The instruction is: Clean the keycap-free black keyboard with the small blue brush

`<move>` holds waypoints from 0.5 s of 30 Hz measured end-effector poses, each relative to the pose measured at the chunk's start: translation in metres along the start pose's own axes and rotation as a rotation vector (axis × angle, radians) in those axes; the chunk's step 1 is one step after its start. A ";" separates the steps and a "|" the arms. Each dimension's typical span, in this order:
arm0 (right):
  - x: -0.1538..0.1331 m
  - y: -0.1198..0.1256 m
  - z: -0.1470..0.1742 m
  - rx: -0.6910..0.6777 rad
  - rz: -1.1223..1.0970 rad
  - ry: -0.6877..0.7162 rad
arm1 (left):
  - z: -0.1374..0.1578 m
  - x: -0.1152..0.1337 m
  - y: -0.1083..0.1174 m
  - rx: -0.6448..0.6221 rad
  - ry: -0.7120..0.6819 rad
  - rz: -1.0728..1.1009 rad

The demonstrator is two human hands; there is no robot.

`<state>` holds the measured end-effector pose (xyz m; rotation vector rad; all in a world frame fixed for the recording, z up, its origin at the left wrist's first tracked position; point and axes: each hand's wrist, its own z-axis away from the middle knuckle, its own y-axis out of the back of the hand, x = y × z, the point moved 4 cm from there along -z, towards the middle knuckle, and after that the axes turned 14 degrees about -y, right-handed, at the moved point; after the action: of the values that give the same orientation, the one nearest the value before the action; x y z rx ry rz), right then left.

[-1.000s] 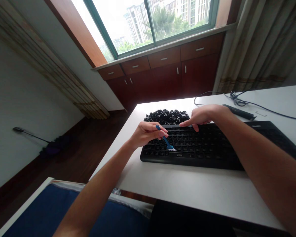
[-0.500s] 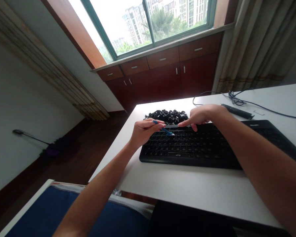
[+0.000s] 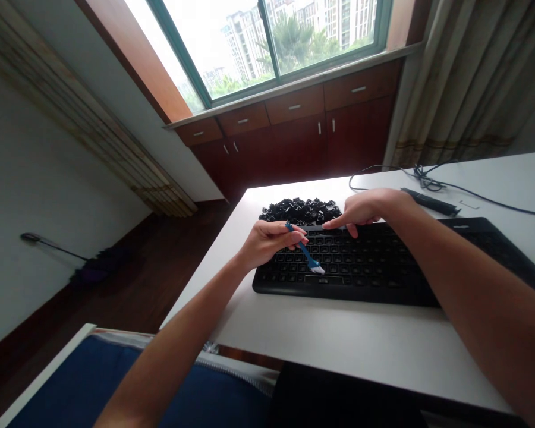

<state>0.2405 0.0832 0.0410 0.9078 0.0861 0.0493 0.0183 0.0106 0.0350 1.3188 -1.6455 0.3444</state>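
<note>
A black keyboard [image 3: 289, 287] with its keycaps off lies on the white table. My left hand [image 3: 271, 241] is closed on a slim blue brush [image 3: 305, 252] above the keyboard's left part. The brush's white bristles point down to the right, at the long spacebar slot; whether they touch it I cannot tell. My right hand [image 3: 361, 209] grips the keyboard's back edge, its index finger stretched left along that edge and the thumb over the key area. The other fingers of that hand are mostly hidden. Just behind the keyboard lies a heap of loose black keycaps [image 3: 299, 209].
A long black strip [image 3: 430, 202], a thin bent wire [image 3: 468, 204] and a tangled black cable [image 3: 428, 178] lie on the table [image 3: 339, 339] at the back right. At lower left a blue-covered piece with a white frame [image 3: 84, 377] stands beside the table.
My left hand has shifted slightly right and nearer to me, and the brush tip has moved from the upper key rows down to the spacebar slot. My right hand stays nearly still.
</note>
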 end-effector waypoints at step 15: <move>0.000 0.001 0.001 -0.001 -0.013 0.001 | 0.000 0.012 0.002 0.241 -0.199 -0.311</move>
<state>0.2406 0.0832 0.0421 0.9058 0.0929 0.0373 0.0174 0.0036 0.0451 1.8133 -1.5612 0.2336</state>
